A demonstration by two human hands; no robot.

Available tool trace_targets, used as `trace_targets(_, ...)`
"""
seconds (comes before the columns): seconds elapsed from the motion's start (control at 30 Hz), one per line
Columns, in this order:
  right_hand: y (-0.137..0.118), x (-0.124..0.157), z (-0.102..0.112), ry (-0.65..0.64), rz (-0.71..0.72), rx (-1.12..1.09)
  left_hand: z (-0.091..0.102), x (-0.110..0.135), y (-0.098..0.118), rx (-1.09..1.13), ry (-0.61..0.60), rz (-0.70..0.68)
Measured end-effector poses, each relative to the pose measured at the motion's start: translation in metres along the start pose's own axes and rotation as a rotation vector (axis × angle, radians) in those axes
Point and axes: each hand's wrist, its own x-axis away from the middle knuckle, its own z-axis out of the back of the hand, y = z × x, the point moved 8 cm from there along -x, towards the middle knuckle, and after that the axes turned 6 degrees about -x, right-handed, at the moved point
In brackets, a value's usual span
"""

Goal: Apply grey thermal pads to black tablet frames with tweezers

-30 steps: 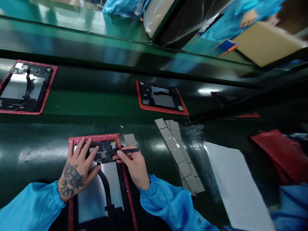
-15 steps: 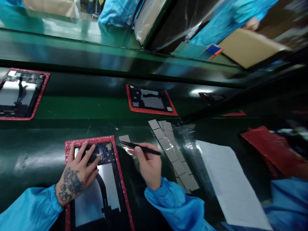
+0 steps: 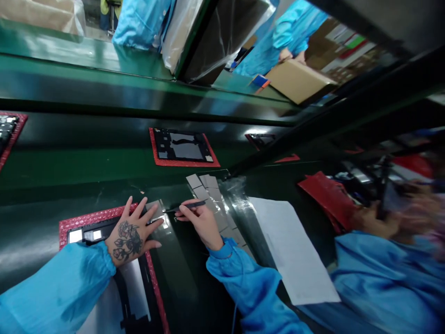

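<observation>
My left hand (image 3: 134, 234) is spread over the top right corner of an opened tablet (image 3: 137, 283), its fingertips reaching onto a small piece of grey sticker strip (image 3: 155, 208). The tablet lies on a red bubble-wrap sheet (image 3: 64, 228); my hand and sleeve hide much of it. Black tweezers (image 3: 193, 204) are pinched in my right hand (image 3: 201, 222). Their tips are at the right edge of the strip piece; whether they grip it I cannot tell. Longer grey sticker strips (image 3: 198, 186) lie behind my right hand, partly covered by it.
To the right lie clear plastic film (image 3: 238, 191), a white sheet (image 3: 295, 250) and a red pouch (image 3: 321, 199). Another opened tablet (image 3: 186, 147) sits on red wrap farther back. A co-worker's blue sleeve (image 3: 378, 273) is close at the right. A dark beam (image 3: 313, 123) crosses above the bench.
My left hand has moved off the tablet's middle to the right, onto the strip piece. The tweezers' tips have shifted to that piece's right edge. The view has turned right.
</observation>
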Motion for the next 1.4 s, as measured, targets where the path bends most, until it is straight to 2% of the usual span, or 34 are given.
trace_targets(0.2,0.001,-0.004,-0.002,-0.005,-0.036,-0.036,0.001,0.002,0.0,0.028,-0.03,0.014)
trace_targets(0.33,-0.001,-0.003,-0.002,-0.009,0.036,-0.019,0.003,0.001,-0.001,0.036,-0.021,0.019)
trace_targets(0.43,-0.021,0.012,-0.005,0.004,0.287,0.194,0.002,0.001,0.0,0.038,-0.018,0.027)
trace_targets(0.57,-0.056,0.06,-0.032,-0.151,0.826,0.523,0.0,0.002,0.002,0.034,-0.008,0.04)
trace_targets(0.6,-0.06,0.069,-0.035,-0.165,0.898,0.538,0.0,0.002,0.002,0.038,-0.007,0.04)
trace_targets(0.63,-0.063,0.072,-0.033,-0.131,0.912,0.534,0.0,0.003,0.002,0.045,-0.007,0.036)
trace_targets(0.67,-0.065,0.071,-0.027,-0.051,0.87,0.513,0.002,0.003,0.001,0.055,-0.003,0.027)
trace_targets(0.77,-0.058,0.051,0.002,0.215,0.573,0.326,0.016,0.009,-0.003,0.076,0.039,0.02)
trace_targets(0.83,-0.05,0.037,0.01,0.252,0.404,0.162,0.03,0.018,-0.008,0.079,0.082,0.032)
trace_targets(0.93,-0.043,0.024,0.006,0.235,0.258,0.004,0.043,0.039,-0.015,0.083,0.125,0.03)
trace_targets(1.03,-0.035,0.026,-0.016,0.2,0.157,-0.069,0.047,0.07,-0.028,0.065,0.161,0.068)
trace_targets(1.17,-0.014,0.046,-0.071,0.055,-0.013,-0.139,0.048,0.12,-0.057,0.026,0.238,0.27)
trace_targets(1.23,-0.002,0.057,-0.097,0.0,-0.084,-0.167,0.045,0.139,-0.063,0.041,0.25,0.321)
trace_targets(1.3,0.007,0.065,-0.113,-0.015,-0.119,-0.19,0.04,0.149,-0.062,0.058,0.26,0.326)
trace_targets(1.4,0.017,0.07,-0.126,-0.014,-0.118,-0.189,0.034,0.152,-0.056,0.04,0.278,0.304)
